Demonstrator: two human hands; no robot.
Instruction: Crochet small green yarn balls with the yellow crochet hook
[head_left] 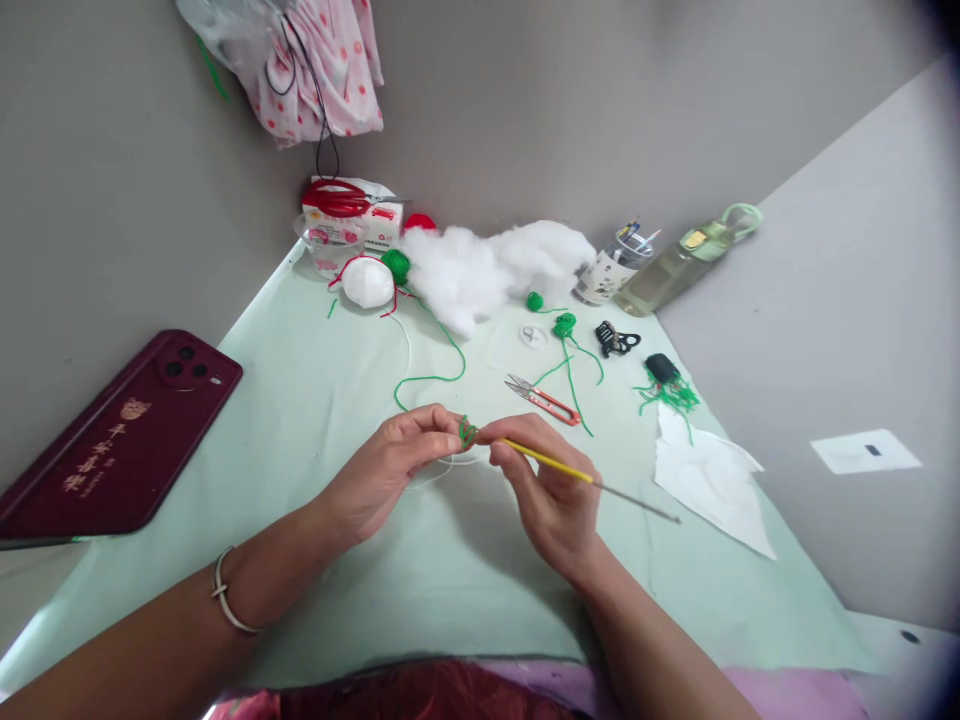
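Note:
Between finger and thumb, my left hand (409,450) pinches a small loop of green yarn (466,432). My right hand (544,470) is closed around a crochet hook (551,462) with a yellow grip; its left end reaches the green loop, partly hidden by the fingers. The hook's other metal end points down to the right. From the loop, green yarn runs back across the table toward a green ball (395,265). A white strand also passes under my hands, coming from a white yarn ball (367,282).
Orange thread snips (544,399) lie just beyond my hands. White stuffing (480,270), a pen cup (611,270) and a bottle (679,265) stand along the back. A maroon phone (124,435) rests at left; white paper (709,480) and a black hair claw (616,339) are at right.

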